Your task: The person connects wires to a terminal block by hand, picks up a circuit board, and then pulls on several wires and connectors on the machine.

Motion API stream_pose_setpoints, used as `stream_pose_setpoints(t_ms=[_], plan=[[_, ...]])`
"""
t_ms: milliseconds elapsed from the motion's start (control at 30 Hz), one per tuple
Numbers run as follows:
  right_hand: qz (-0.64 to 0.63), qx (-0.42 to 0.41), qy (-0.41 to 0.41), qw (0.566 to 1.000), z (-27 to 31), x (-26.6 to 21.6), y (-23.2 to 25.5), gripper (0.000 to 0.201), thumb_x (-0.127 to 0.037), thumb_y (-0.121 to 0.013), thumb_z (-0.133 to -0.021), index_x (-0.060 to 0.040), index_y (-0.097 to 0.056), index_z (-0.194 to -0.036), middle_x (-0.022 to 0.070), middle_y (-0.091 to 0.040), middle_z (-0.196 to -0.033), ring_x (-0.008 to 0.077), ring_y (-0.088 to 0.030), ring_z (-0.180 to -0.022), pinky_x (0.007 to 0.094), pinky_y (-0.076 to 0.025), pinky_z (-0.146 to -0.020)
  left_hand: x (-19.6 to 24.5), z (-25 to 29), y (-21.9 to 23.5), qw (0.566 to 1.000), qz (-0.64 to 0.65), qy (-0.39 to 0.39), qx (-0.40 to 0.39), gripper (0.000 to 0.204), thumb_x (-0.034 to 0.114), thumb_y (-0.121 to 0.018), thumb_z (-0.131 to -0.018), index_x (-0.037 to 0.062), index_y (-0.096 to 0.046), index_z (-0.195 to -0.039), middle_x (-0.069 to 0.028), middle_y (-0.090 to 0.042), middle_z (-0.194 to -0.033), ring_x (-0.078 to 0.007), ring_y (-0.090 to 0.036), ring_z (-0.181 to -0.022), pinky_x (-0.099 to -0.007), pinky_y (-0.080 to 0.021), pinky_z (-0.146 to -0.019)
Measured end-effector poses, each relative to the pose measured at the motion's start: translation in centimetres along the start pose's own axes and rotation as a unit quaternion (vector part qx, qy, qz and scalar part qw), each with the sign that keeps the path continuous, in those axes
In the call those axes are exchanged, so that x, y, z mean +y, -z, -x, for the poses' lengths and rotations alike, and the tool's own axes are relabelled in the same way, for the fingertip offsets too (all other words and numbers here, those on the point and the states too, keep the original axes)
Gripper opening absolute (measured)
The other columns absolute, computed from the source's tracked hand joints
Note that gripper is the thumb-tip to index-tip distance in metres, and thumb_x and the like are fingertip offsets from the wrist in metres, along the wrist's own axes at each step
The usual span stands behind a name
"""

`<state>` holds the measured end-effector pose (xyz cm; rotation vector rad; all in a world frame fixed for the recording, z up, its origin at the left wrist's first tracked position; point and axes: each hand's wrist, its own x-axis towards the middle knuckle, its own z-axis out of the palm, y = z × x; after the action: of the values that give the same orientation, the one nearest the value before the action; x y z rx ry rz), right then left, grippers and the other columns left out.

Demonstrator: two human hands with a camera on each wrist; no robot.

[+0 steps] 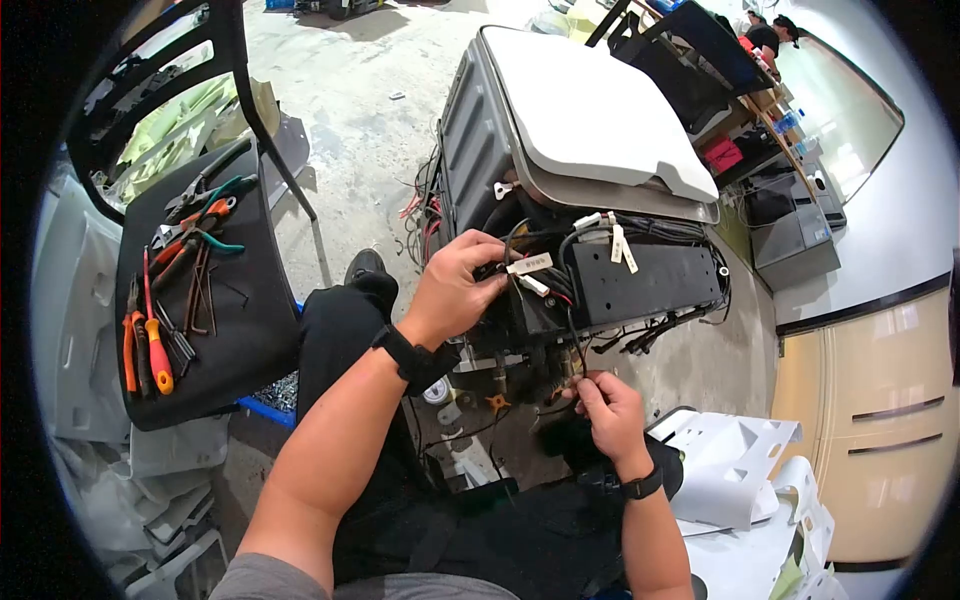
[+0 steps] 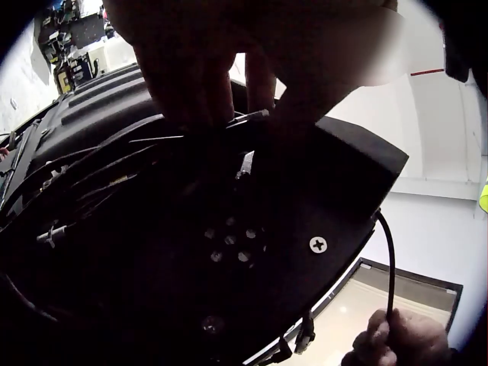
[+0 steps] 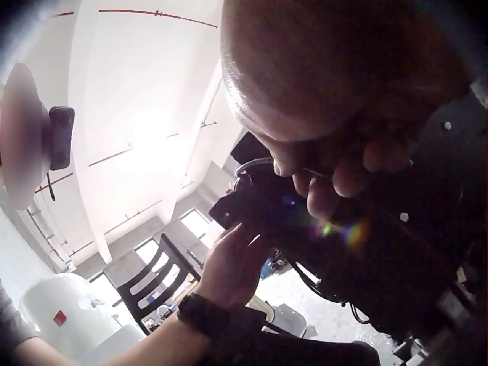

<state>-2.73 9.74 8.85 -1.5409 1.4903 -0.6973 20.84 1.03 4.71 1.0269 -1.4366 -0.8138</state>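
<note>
In the head view my left hand [image 1: 460, 284] pinches dark wiring at the near edge of a black metal housing [image 1: 650, 285]. Beside its fingertips hang white cable labels [image 1: 530, 263]. The left wrist view shows those fingers from below, against the dark wiring, with a cross-head screw [image 2: 318, 245] in the panel. Lower and to the right, my right hand [image 1: 612, 415] pinches a thin black cable [image 2: 392, 267] between thumb and fingers. That cable runs down from the housing's edge. More white tags [image 1: 622, 248] hang from the wire bundle on top.
A machine with a white lid [image 1: 600, 110] stands behind the housing. Pliers, a screwdriver [image 1: 157, 350] and hex keys lie on a black chair [image 1: 240, 330] at left. White panels [image 1: 720, 470] lie at lower right. A blue tray [image 1: 265, 408] of small parts sits under the chair.
</note>
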Motion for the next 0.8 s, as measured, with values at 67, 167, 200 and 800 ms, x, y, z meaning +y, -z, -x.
stream_pose_setpoints(t_ms=[67,167,200,800], plan=[[-0.008,0.003,0.003,1.0,-0.1,-0.2,-0.4,0.024,-0.018,-0.054,-0.089,0.0044,-0.061,-0.092,0.0076,-0.066,-0.079,0.0093,-0.057,-0.065,0.0236,-0.046,-0.061,0.0,-0.1,0.1,1.0,0.005,0.014,-0.002,0.026,-0.006,-0.061,-0.068,0.0014,-0.064,-0.092,-0.0084,-0.058,-0.092,-0.0204,-0.057,-0.09,-0.0281,-0.042,-0.083],[-0.01,0.0,0.009,1.0,-0.4,0.1,-0.7,0.023,-0.017,-0.054,-0.088,0.005,-0.061,-0.092,0.0088,-0.066,-0.081,0.0099,-0.058,-0.067,0.0242,-0.047,-0.062,0.6,-0.4,0.6,1.0,-0.006,0.006,-0.021,0.027,-0.005,-0.059,-0.068,0.0029,-0.064,-0.094,-0.0078,-0.057,-0.093,-0.0198,-0.056,-0.091,-0.0279,-0.041,-0.084],[-0.015,0.004,0.021,1.0,-0.5,0.3,-0.7,0.024,-0.018,-0.055,-0.088,0.0049,-0.061,-0.092,0.0086,-0.066,-0.081,0.01,-0.057,-0.067,0.0241,-0.047,-0.062,1.0,-0.5,0.8,1.0,0.004,-0.002,-0.031,0.027,-0.002,-0.057,-0.069,0.0024,-0.064,-0.095,-0.0078,-0.057,-0.094,-0.0196,-0.055,-0.092,-0.0279,-0.04,-0.085],[-0.043,-0.024,0.033,0.998,-0.3,0.9,-1.1,0.019,-0.013,-0.053,-0.088,0.0028,-0.059,-0.097,0.0065,-0.064,-0.085,0.0093,-0.055,-0.067,0.0224,-0.046,-0.063,0.9,-1.5,0.8,0.96,0.254,0.046,-0.109,0.034,0.007,-0.059,-0.083,-0.0006,-0.055,-0.116,-0.0058,-0.059,-0.103,-0.0116,-0.055,-0.095,-0.0245,-0.042,-0.086]])
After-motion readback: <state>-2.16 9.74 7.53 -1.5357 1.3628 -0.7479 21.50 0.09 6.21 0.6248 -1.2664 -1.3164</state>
